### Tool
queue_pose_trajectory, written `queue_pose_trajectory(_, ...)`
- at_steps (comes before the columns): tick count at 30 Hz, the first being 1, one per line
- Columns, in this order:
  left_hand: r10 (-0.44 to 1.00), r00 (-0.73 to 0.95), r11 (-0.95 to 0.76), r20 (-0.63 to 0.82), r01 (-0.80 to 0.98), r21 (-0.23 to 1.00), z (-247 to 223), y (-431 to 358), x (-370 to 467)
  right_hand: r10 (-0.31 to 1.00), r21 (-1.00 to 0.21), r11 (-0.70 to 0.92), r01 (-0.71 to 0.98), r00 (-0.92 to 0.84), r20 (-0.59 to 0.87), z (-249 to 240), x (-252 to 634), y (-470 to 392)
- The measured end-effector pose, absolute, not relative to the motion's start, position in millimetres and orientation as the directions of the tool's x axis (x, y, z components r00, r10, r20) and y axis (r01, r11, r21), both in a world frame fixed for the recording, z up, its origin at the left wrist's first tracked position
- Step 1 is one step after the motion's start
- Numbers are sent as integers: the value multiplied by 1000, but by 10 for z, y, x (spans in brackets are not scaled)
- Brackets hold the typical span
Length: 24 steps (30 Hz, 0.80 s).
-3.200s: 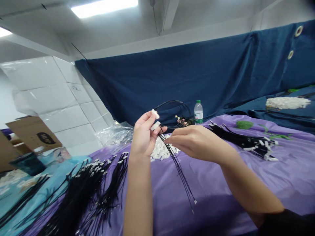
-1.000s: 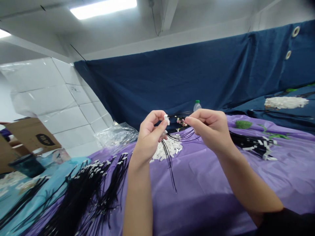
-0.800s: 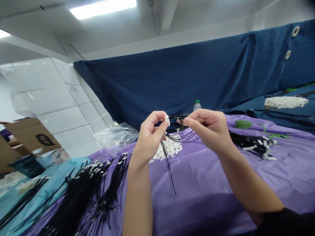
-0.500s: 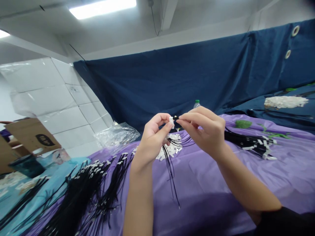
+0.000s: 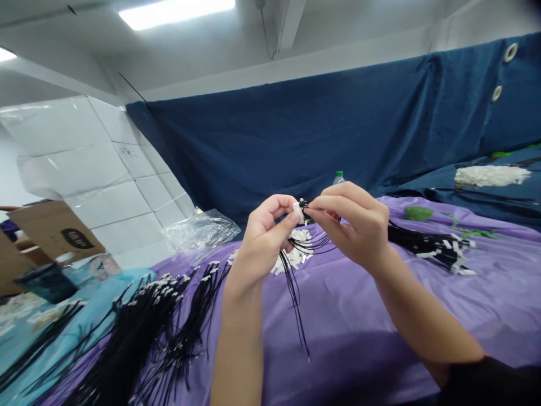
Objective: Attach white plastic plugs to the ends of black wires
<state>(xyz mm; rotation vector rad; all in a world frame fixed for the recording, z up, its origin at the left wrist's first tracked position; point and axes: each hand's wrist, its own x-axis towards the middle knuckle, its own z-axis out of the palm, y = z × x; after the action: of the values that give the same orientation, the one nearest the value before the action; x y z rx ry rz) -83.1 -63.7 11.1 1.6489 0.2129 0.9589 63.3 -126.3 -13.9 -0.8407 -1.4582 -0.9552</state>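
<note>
My left hand (image 5: 268,234) pinches a small white plastic connector (image 5: 298,212) between thumb and forefinger. Close beside it, my right hand (image 5: 353,223) grips thin black wires (image 5: 305,203) whose ends meet the connector's top; whether they sit inside it I cannot tell. More black wires (image 5: 291,293) loop between the hands and hang below the left one, over the purple cloth (image 5: 329,327). A pile of loose white connectors (image 5: 301,248) lies behind the hands, partly hidden by them.
Bundles of black wires with white connectors (image 5: 139,321) lie at the left. Another bundle (image 5: 431,242) is at the right, near green leaves (image 5: 417,213). Behind stand a green-capped bottle (image 5: 338,177), a clear plastic bag (image 5: 203,231) and a cardboard box (image 5: 57,228).
The white connector and my left fingertips have shifted slightly to the right. My right hand has moved a little to the right too, still gripping the wires.
</note>
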Motion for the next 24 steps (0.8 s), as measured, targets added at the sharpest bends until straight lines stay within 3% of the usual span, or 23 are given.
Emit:
queue_pose_trajectory(5,717,517,-263,467,-420,869,114,-552,-736,-156,32,244,969,7,988,-137,504,-1438)
queue_pose_trajectory(7,783,407,-258,471,-477,840,116,-506,-708,-127,-19,297,955,59,990,-145,411,-1603)
queue_pose_trajectory(10,822,289,-260,491,-575,775,117,-459,-694,375,-169,470,866,-22,927,-190,309,-1749)
queue_pose_trajectory(11,826,266,-257,497,-607,752,117,-456,-692,521,-220,447,867,-52,852,-216,295,-1732)
queue_pose_trajectory(13,830,234,-247,506,-660,710,116,-473,-685,661,-266,330,906,-21,750,-277,299,-1585)
queue_pose_trajectory(15,832,207,-246,515,-693,677,116,-506,-670,668,-323,351,879,6,744,-333,339,-1341)
queue_pose_trajectory(18,827,157,-286,539,-708,645,119,-528,-654,644,-455,639,620,-108,757,-376,432,-994)
queue_pose_trajectory(20,809,157,-325,566,-683,654,121,-496,-662,656,-515,688,512,-133,743,-383,487,-873)
queue_pose_trajectory(24,784,196,-423,589,-524,739,118,-346,-726,586,-436,701,565,-107,804,-379,538,-872)
